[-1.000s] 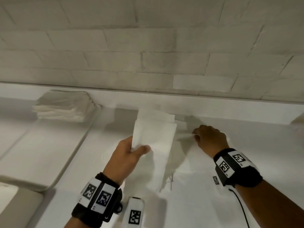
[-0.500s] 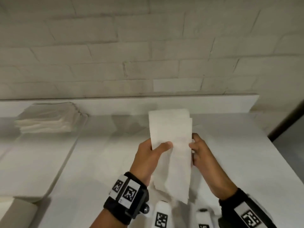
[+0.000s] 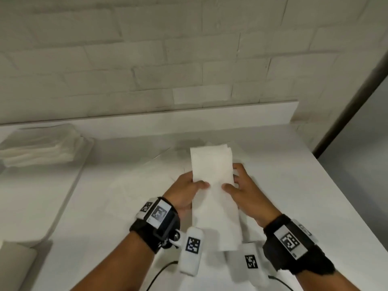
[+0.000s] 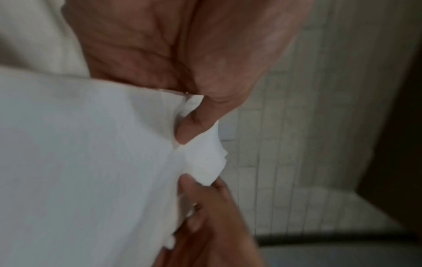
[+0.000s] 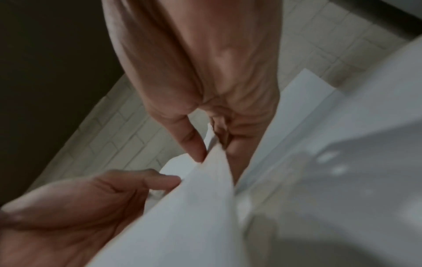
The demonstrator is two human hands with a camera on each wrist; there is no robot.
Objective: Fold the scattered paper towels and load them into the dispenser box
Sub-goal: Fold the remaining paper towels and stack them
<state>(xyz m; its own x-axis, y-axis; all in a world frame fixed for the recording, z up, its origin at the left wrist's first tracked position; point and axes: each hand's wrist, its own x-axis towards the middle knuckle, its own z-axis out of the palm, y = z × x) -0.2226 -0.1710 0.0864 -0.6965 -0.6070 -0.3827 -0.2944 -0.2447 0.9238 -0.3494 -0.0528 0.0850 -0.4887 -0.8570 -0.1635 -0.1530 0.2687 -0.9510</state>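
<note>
1. A pile of folded white paper towels (image 3: pixel 39 144) sits far to the left on the white counter (image 3: pixel 294 185), well apart from the hands.
2. The left hand (image 3: pixel 184 191) pinches the left edge of a long white paper towel (image 3: pixel 214 185), thumb on top and fingers tucked behind.
3. The towel is held up over the counter, between both hands.
4. The right hand (image 3: pixel 245 191) pinches the right edge the same way.
5. A pale brick wall (image 3: pixel 168 59) stands behind.
</note>
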